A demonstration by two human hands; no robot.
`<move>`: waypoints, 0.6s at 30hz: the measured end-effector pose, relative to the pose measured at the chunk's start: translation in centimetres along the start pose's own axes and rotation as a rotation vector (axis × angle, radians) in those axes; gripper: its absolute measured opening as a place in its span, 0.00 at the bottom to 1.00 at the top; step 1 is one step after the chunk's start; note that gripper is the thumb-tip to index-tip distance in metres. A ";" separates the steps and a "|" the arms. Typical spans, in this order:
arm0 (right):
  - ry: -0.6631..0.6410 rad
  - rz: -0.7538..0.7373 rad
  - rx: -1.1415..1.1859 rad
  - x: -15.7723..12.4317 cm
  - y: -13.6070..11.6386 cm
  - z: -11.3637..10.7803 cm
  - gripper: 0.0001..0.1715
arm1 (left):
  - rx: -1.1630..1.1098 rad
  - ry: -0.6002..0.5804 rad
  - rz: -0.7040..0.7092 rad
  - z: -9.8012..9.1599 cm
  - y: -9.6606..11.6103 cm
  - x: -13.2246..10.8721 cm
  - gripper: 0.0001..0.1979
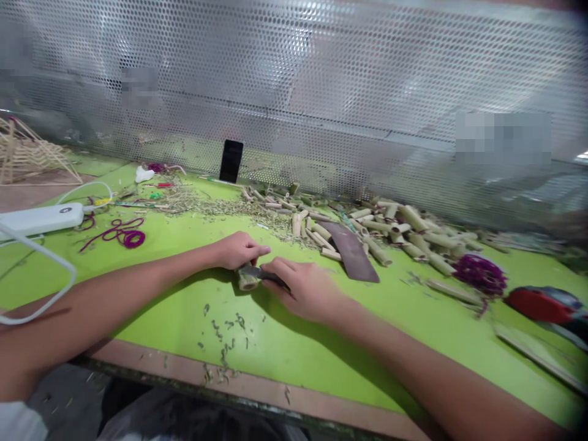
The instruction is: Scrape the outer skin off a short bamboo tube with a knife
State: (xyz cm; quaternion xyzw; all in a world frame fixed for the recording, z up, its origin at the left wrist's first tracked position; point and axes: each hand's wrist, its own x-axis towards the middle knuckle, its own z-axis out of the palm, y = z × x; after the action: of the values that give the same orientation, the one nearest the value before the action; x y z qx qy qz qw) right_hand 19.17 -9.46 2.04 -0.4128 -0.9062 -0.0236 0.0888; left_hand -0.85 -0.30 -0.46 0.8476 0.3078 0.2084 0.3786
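Observation:
My left hand (236, 250) is closed around a short piece of bamboo (247, 282), whose cut end faces me just above the green tabletop. In my right hand (303, 288) is a knife (257, 273) with a dark handle. Its blade lies against the bamboo beside my left thumb, and part of the handle is hidden by my fingers. Dark green shavings (223, 343) are scattered on the table below both hands.
A pile of cut bamboo pieces (413, 226) and a brown strip (351, 251) lie at right, near purple twine (480, 274) and a red-and-black tool (542, 304). A phone (231, 162) leans on the perforated metal screen (294, 92). A white power strip (41, 219) is at left.

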 end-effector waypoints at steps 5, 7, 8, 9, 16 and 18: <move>0.016 -0.010 -0.007 0.2 -0.5 0.1 0.09 | 0.005 0.009 -0.015 0.0 0.3 0.1 0.29; 0.015 -0.007 -0.002 0.1 -0.6 0.1 0.09 | 0.011 0.004 -0.019 0.0 0.4 0.2 0.29; 0.012 -0.002 0.003 0.1 -0.6 0.1 0.09 | 0.015 0.003 -0.020 -0.1 0.4 0.2 0.29; 0.004 0.004 0.013 0.1 -0.5 0.1 0.09 | 0.018 0.001 -0.022 -0.1 0.4 0.2 0.29; -0.103 0.075 0.163 -0.2 -0.1 -0.3 0.11 | 0.043 -0.003 -0.034 -0.2 0.2 0.1 0.28; -0.126 0.077 0.218 -0.4 0.3 -0.6 0.12 | 0.047 -0.008 -0.037 -0.2 0.2 0.0 0.27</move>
State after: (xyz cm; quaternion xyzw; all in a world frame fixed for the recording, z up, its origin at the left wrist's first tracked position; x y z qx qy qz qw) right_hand 19.71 -9.62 2.53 -0.4357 -0.8907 0.1041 0.0769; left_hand -0.91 -0.24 -0.16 0.8512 0.3268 0.1907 0.3637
